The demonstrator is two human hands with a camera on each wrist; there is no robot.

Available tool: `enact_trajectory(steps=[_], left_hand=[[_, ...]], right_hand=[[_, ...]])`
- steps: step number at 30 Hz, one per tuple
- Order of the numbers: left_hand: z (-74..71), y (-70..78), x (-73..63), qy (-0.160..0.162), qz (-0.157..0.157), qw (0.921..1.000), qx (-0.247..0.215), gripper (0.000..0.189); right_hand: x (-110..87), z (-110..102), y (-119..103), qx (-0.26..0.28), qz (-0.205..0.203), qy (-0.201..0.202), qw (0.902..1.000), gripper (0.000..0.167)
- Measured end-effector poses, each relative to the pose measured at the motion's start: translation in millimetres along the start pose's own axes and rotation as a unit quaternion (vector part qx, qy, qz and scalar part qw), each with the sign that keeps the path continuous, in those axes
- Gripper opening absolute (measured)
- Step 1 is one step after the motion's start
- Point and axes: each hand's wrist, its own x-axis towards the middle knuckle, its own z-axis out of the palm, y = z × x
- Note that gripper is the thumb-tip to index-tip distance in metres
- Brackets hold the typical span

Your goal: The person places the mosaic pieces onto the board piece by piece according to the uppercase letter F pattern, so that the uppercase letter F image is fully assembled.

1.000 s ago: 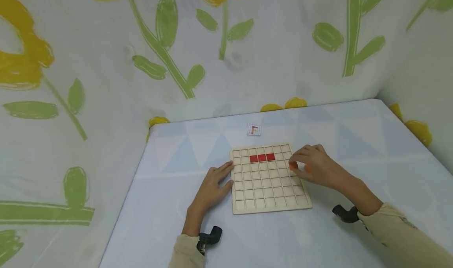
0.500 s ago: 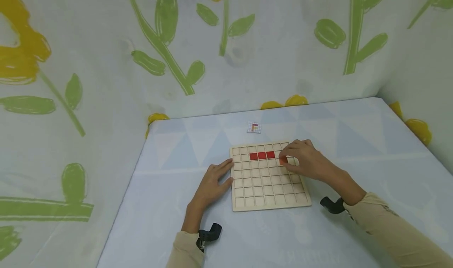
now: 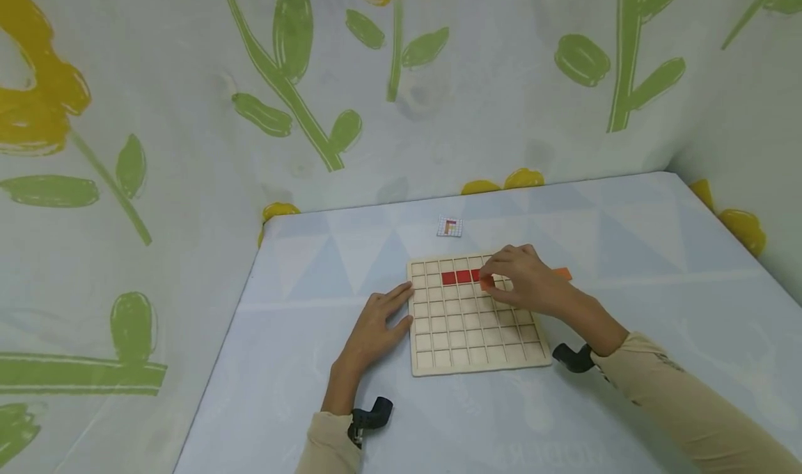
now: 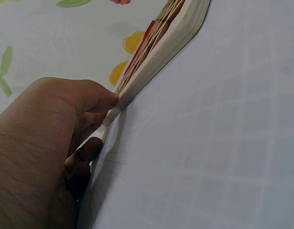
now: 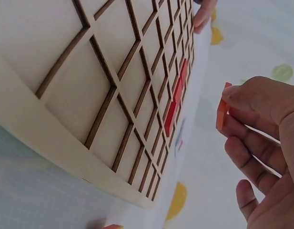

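Flower-printed walling [image 3: 470, 126] was noted behind a pale table [image 3: 282, 369] patterned with triangles.

Head view: a gridded board [image 3: 457, 323] was laid on the table, with a small printed card [image 3: 450, 226] placed beyond its far edge. Three red tiles [image 3: 463, 277] were seated side by side in one row, its long axis run left to right. An orange tile [image 3: 486, 284] was pinched between thumb and fingers of the right hand [image 3: 526, 279], and was seen against the grid close by the right end of the red row. By position, that short offset from tile to row was judged the governing relation. The left hand [image 3: 376, 324], well apart from the orange tile, was spread along the board's left rim. A second orange piece [image 3: 562, 273] was partly hidden behind the right hand.

Left wrist view: a fingertip was found resting at the board's side; the lower fingers were lost in shadow. Neither orange item could be identified.

Right wrist view: the orange tile was shown edge-on and clear of the board, a gap not readable from the head view. Its remaining fingers were held apart from the tile.
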Motion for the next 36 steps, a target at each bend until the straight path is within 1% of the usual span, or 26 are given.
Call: enact_trajectory(steps=[5,8,17,26,31,36], left_hand=[[1.7,-1.8,-2.3,0.001,-0.004,1.0,0.0,0.054],[1.5,-2.3,-3.2,0.001,-0.007,1.0,0.001,0.054],[-0.1,-2.2,-2.8,0.004,0.003,1.0,0.002,0.054],[1.0,-1.8,-1.2,0.003,0.004,1.0,-0.004,0.054],[-0.1,-0.9,-1.6,0.003,0.005,1.0,-0.001,0.054],[-0.8,0.1,-0.7,0.002,0.008,1.0,-0.005,0.054]], right_hand=[[5.3,6,-1,-0.01,-0.003,-0.005,0.9999,0.017],[10.2,11,-2,-0.003,-0.011,-0.003,0.9999,0.018],[26.5,23,-7,-0.009,-0.033,0.004,0.9994,0.014],[34.1,31,-13,-0.015,-0.016,-0.024,0.9995,0.014],[36.6,37,-14,-0.023,-0.018,-0.035,0.9989,0.014],[38.8,42,-15,-0.038,-0.028,-0.035,0.9983,0.015]])
